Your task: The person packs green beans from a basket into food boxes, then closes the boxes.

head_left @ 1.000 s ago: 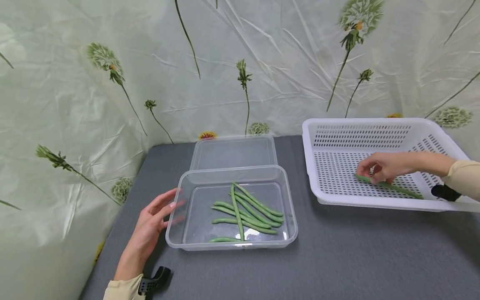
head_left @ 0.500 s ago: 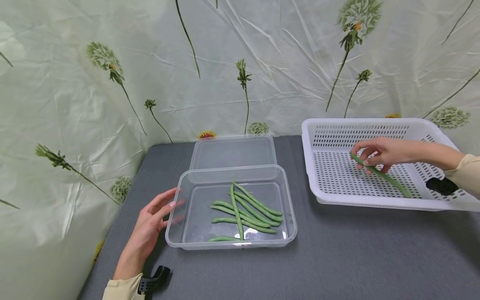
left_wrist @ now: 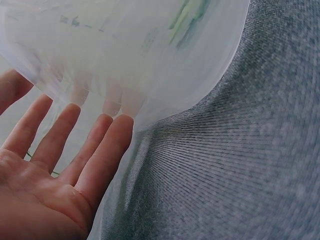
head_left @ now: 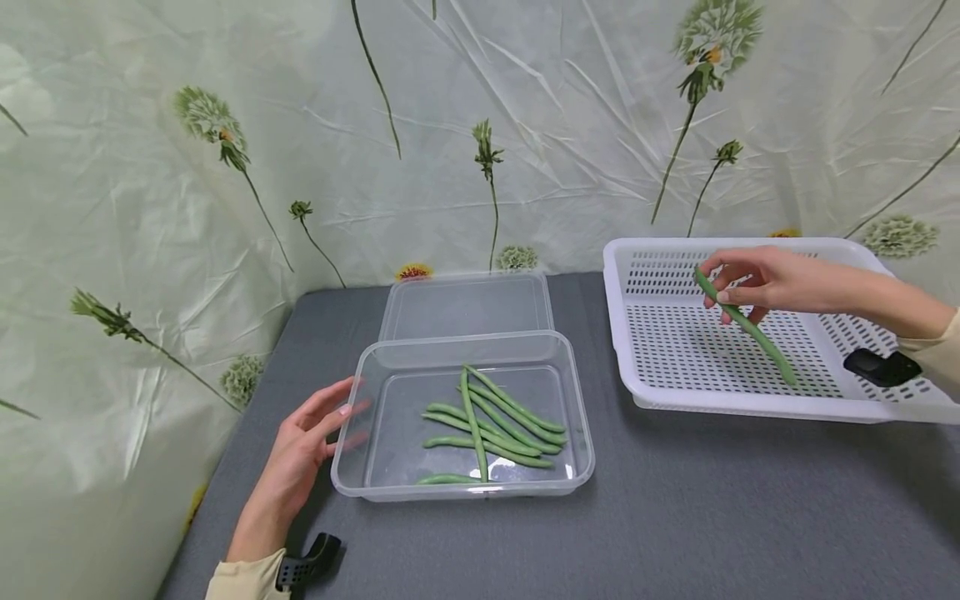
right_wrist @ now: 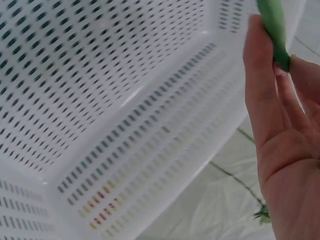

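My right hand [head_left: 780, 279] pinches a green bean [head_left: 756, 333] near its upper end, above the white slotted basket [head_left: 630, 379] on the right. The bean slants down towards the lower right. In the right wrist view the bean [right_wrist: 274, 30] sits between the thumb and a finger. On the left, my left hand [head_left: 296, 450] has its fingers spread against the left wall of a clear plastic container [head_left: 462, 493]. Its fingertips [left_wrist: 123, 125] touch the wall in the left wrist view. Inside the container several green beans [head_left: 517, 408] lie loosely, mostly towards its right side.
A clear flat lid [head_left: 468, 304] lies behind the container, by the back curtain [head_left: 420, 167] with its flower print. Grey cloth [head_left: 637, 517] covers the table under everything. A black wrist strap [head_left: 309, 562] is on my left wrist.
My right hand has lifted the green bean from the basket floor, moving up and away from me. The bean now hangs more steeply. My left hand and the container stay in place.
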A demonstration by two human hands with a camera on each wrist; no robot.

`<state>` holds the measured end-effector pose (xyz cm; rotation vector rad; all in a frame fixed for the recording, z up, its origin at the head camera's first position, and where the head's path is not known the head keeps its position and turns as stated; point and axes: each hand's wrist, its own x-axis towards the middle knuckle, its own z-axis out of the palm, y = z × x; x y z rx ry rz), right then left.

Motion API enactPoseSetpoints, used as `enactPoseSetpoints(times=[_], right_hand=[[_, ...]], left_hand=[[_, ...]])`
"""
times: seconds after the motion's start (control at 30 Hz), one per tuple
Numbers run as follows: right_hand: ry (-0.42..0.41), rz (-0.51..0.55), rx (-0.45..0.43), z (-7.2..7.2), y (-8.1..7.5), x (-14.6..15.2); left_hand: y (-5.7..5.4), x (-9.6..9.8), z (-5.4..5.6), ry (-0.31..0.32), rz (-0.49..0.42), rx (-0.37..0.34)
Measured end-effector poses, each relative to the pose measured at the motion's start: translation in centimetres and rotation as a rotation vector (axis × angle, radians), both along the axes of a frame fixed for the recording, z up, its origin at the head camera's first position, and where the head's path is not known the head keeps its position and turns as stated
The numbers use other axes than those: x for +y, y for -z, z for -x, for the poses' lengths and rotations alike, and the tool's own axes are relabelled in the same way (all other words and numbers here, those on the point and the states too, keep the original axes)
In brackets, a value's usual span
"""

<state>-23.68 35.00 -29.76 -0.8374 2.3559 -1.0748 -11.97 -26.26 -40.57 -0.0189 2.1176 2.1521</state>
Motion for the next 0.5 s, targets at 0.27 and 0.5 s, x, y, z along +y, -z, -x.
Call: enactPoseSetpoints(times=[0.27,0.5], right_hand=[[0.125,-0.010,0.122,-1.4,-1.5,-1.8],[0.277,-0.025,0.223,-3.0,-2.6,-4.2]], left_hand=[[0.2,0.0,0.0,-0.004,0.007,-0.014],[0.2,0.0,0.0,-0.006,0.013,-0.013]])
